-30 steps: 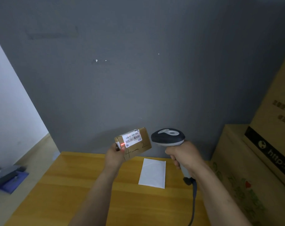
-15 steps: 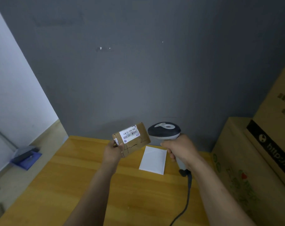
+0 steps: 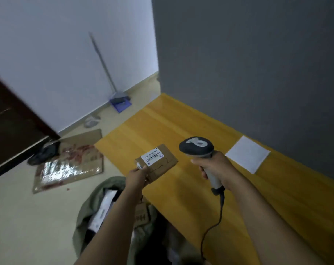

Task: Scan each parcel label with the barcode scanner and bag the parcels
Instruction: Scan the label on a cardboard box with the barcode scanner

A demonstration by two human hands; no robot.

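**Parcel in left hand, bag mouth directly below it**

Nearest: the green bag stands on the floor against the near-left edge of the table. Its mouth is open upward, and the left forearm crosses over it. White-labelled parcels are already inside.

Left hand: fingers and thumb are clamped on the near-left corner of the small cardboard parcel. It is held in the air over the table's corner, label facing up. The parcel's long axis runs from near-left, at the hand, to far-right, towards the scanner.

Right hand: wrapped round the handle of the barcode scanner. The scanner head is up and just beside the parcel's far end, not touching it. The cable hangs back towards the body. No red beam shows on the label, and I cannot tell whether a read has registered.

Key relation: the bag mouth lies below the parcel and nearer the body, on the left-hand side. The left hand is the nearer one by a wide margin; the right is occupied and sits over the table. Judgement: if the label has been read, bagging needs only a pull back and down by the left arm, then a release over the opening.

Farther out, a flat white mailer lies on the table near the grey wall, well apart from both hands. It is probably the next item.
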